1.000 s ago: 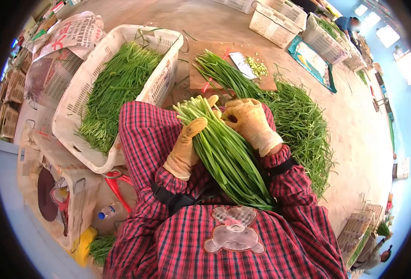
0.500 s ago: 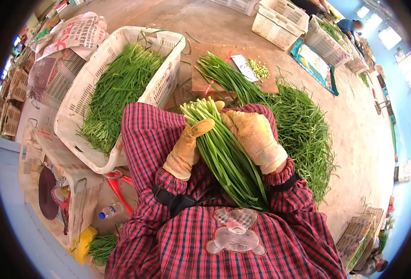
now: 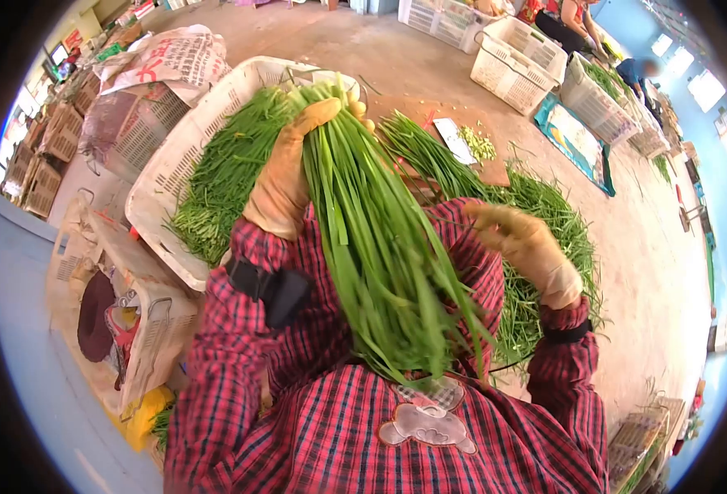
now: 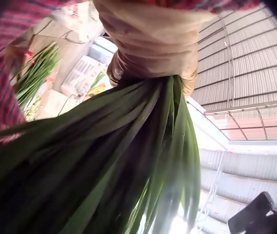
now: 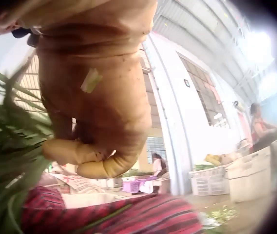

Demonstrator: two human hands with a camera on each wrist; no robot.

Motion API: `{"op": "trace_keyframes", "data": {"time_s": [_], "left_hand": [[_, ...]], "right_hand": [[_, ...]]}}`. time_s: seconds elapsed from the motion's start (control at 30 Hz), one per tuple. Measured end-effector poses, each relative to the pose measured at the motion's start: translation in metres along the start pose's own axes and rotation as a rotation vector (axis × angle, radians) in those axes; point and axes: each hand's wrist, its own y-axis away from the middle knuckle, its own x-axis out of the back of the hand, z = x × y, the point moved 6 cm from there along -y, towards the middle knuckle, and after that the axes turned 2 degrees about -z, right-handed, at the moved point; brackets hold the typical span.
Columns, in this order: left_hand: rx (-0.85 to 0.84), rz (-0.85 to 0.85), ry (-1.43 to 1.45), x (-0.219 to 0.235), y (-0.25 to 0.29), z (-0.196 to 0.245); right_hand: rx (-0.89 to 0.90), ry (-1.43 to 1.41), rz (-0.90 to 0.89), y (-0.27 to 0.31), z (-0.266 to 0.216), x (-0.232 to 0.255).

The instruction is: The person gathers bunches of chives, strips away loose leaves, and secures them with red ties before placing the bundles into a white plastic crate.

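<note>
Above plaid clothing [image 3: 322,428], near a white crate [image 3: 156,185] of greens [image 3: 236,152], a long leafy bundle [image 3: 372,239] fans out.
The gloved left hand [image 3: 288,169] grips the bundle near its pale ends, fingers curled round; the gloved right hand [image 3: 530,247], loosely bent and holding nothing, hovers beside the leaves.

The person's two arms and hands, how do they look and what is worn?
The left hand and right hand wear creased tan gloves. Long sleeves of red-and-dark checked cloth cover the arms. A black strap crosses each sleeve near the wrist; the left one carries a black device. A small pale-green scrap sits on the right glove.
</note>
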Motion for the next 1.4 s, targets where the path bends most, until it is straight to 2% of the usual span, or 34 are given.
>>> {"op": "trace_keyframes", "data": {"time_s": [0.07,0.13,0.23,0.3,0.33,0.37,0.4,0.47,0.5,0.53,0.57,0.6,0.63,0.67,0.73,0.77,0.8,0.83,0.87,0.93,1.0,1.03,1.1,1.2,1.3,1.33,1.4], "left_hand": [[0.176,-0.143,-0.010,-0.023,-0.001,0.004],[0.225,-0.192,-0.039,-0.035,-0.004,-0.004],[0.497,-0.320,-0.120,-0.052,-0.002,-0.035],[0.451,-0.374,-0.125,-0.072,0.000,-0.050],[0.395,-0.410,-0.127,-0.080,-0.001,-0.052],[0.466,-0.409,-0.257,-0.058,-0.010,-0.070],[0.468,-0.408,-0.261,-0.048,-0.018,-0.079],[-0.433,-0.710,-0.860,-0.060,-0.019,-0.053],[-0.233,-0.550,-0.967,-0.065,-0.010,-0.047],[-0.225,-0.550,-0.971,-0.073,-0.005,-0.041],[0.051,-0.571,-0.804,-0.075,-0.002,-0.050],[0.320,-0.583,-0.626,-0.076,0.003,-0.063],[0.471,-0.488,-0.406,-0.077,0.001,-0.072],[0.477,-0.489,-0.408,-0.078,0.001,-0.073],[0.225,-0.497,-0.640,-0.081,-0.004,-0.063],[0.322,-0.470,-0.482,-0.070,-0.007,-0.067],[0.329,-0.473,-0.483,-0.060,-0.010,-0.073],[0.376,-0.468,-0.401,-0.051,-0.012,-0.081],[0.420,-0.462,-0.318,-0.053,-0.011,-0.084],[0.367,-0.459,-0.325,-0.057,-0.009,-0.082],[0.285,-0.537,-0.554,-0.059,-0.012,-0.079],[0.284,-0.537,-0.553,-0.059,-0.015,-0.083],[0.078,-0.635,-0.654,-0.069,-0.020,-0.082],[0.137,-0.720,-0.522,-0.081,-0.013,-0.078],[0.185,-0.656,-0.472,-0.077,-0.011,-0.082],[0.186,-0.655,-0.472,-0.077,-0.012,-0.082],[0.142,-0.623,-0.633,-0.075,-0.013,-0.081]], "right_hand": [[0.186,0.229,0.322,-0.009,0.010,0.036],[0.314,0.289,0.404,-0.016,-0.035,0.056],[0.482,0.060,0.523,-0.053,-0.074,0.064],[0.515,-0.030,0.547,-0.065,-0.096,0.052],[0.703,-0.331,0.327,-0.071,-0.106,0.036],[0.875,-0.633,0.087,-0.073,-0.111,0.024],[0.659,0.208,0.016,-0.099,-0.090,0.002],[0.891,0.382,-0.016,-0.083,-0.099,-0.007],[0.894,0.374,-0.015,-0.074,-0.103,-0.004],[0.671,0.003,-0.139,-0.071,-0.097,0.003],[0.430,-0.360,-0.256,-0.068,-0.086,0.000],[0.424,-0.367,-0.253,-0.064,-0.082,-0.003],[0.424,-0.418,-0.079,-0.063,-0.075,0.005],[0.423,-0.465,0.095,-0.061,-0.069,0.012],[0.424,-0.509,0.079,-0.057,-0.057,0.009],[0.495,-0.345,0.094,-0.055,-0.055,0.004],[0.560,-0.179,0.110,-0.051,-0.054,-0.001],[0.514,-0.314,0.119,-0.049,-0.048,-0.006],[0.511,-0.316,0.123,-0.048,-0.047,-0.008],[0.444,-0.470,0.085,-0.050,-0.043,-0.010],[0.462,-0.487,0.081,-0.053,-0.040,-0.010],[0.483,-0.504,0.075,-0.053,-0.040,-0.009],[0.480,-0.419,0.134,-0.053,-0.038,-0.007],[0.512,-0.238,0.218,-0.053,-0.044,-0.002],[0.560,-0.054,0.291,-0.051,-0.057,-0.001],[0.569,0.029,0.337,-0.049,-0.060,-0.001],[0.530,-0.044,0.355,-0.051,-0.056,-0.005]]}}
